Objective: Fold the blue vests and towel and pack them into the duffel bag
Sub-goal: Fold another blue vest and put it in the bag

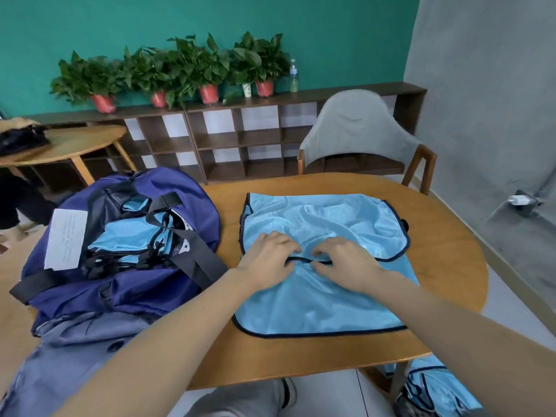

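Both the left hand [267, 257] and right hand [346, 260] pinch the vest's [325, 299] dark trim.

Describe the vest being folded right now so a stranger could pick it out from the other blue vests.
On the wooden table, right of the navy duffel bag, one light-blue mesh vest lies spread flat. Unlike the folded vests in the bag, it has both hands on its black-trimmed edge.

We see a wooden table [445, 266] with rounded ends. On it lie a light blue vest [325, 302] spread flat, a navy duffel bag [150, 296] just left of it, and a grey-blue garment [75, 350] at the bag's near side.
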`<action>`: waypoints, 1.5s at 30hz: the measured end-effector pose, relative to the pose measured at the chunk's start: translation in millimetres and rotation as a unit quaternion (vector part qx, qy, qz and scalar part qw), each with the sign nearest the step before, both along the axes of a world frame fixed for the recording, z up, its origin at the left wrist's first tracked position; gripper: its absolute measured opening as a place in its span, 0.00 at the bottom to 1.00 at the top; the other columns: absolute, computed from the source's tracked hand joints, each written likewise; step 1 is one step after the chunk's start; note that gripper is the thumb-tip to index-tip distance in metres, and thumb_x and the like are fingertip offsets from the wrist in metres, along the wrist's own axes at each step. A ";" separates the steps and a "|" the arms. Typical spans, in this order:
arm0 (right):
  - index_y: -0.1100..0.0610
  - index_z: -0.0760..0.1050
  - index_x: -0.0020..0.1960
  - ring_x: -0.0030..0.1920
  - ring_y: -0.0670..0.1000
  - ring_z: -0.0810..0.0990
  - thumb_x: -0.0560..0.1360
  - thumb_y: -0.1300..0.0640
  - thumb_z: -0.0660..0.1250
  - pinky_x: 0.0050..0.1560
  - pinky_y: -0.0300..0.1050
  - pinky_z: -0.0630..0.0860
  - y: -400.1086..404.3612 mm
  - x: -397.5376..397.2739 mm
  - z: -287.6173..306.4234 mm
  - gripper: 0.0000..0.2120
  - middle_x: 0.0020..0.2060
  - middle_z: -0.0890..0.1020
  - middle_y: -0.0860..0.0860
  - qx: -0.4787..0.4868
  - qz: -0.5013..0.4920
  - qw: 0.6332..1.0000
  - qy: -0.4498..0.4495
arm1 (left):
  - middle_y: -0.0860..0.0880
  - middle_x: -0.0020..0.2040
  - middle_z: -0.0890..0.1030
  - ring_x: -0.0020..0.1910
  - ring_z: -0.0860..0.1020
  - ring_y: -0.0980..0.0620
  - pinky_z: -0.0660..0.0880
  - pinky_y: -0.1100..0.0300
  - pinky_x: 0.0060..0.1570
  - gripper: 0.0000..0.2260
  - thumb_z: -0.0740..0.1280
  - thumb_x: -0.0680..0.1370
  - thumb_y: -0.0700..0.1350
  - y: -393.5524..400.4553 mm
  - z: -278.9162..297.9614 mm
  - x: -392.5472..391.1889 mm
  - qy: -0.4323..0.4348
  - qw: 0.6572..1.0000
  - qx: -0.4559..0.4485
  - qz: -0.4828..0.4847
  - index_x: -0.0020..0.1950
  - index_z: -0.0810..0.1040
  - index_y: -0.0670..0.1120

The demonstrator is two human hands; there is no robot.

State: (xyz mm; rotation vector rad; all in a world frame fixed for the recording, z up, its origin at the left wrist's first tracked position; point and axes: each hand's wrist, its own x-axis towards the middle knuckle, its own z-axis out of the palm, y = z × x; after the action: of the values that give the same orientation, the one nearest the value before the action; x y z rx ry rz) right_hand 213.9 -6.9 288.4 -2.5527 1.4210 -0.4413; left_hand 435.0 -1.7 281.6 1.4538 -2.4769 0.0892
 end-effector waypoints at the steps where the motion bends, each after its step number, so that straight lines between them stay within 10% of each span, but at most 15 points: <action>1: 0.50 0.79 0.63 0.60 0.50 0.76 0.79 0.43 0.66 0.59 0.45 0.73 -2.9 1.8 -1.2 0.17 0.58 0.81 0.46 0.001 -0.003 1.000 0.001 | 0.54 0.61 0.80 0.63 0.73 0.52 0.63 0.60 0.61 0.14 0.64 0.80 0.47 -2.3 -0.6 0.9 0.014 1.000 -0.008 -0.002 0.65 0.79 0.51; 21: 0.49 0.84 0.54 0.49 0.50 0.82 0.80 0.58 0.65 0.46 0.47 0.80 27.6 -98.8 28.4 0.10 0.49 0.85 0.44 -0.078 -0.177 0.981 -0.033 | 0.48 0.42 0.85 0.39 0.82 0.42 0.79 0.55 0.37 0.13 0.73 0.70 0.30 52.0 47.4 47.3 0.063 0.984 -0.130 0.107 0.48 0.86 0.46; 41: 0.46 0.78 0.62 0.60 0.45 0.77 0.81 0.54 0.64 0.61 0.40 0.67 131.7 -128.2 -14.5 0.11 0.57 0.80 0.41 -0.105 -0.006 0.986 0.133 | 0.55 0.65 0.81 0.63 0.78 0.53 0.72 0.56 0.65 0.13 0.64 0.82 0.47 163.8 -7.1 48.1 -0.019 0.996 0.009 0.081 0.66 0.80 0.53; 45: 0.51 0.81 0.58 0.50 0.50 0.84 0.67 0.65 0.79 0.53 0.42 0.77 130.4 -125.4 -32.9 0.22 0.53 0.83 0.46 -0.229 0.032 0.969 0.084 | 0.53 0.65 0.80 0.63 0.78 0.52 0.73 0.55 0.64 0.14 0.64 0.82 0.50 165.4 -12.9 47.0 0.013 0.996 0.013 0.085 0.67 0.79 0.53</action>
State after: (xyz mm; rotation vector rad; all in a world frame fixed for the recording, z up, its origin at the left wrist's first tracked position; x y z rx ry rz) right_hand 88.5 123.5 255.5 -3.0557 1.4211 -0.6195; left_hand 482.0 163.7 268.7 1.6640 -2.3382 0.0694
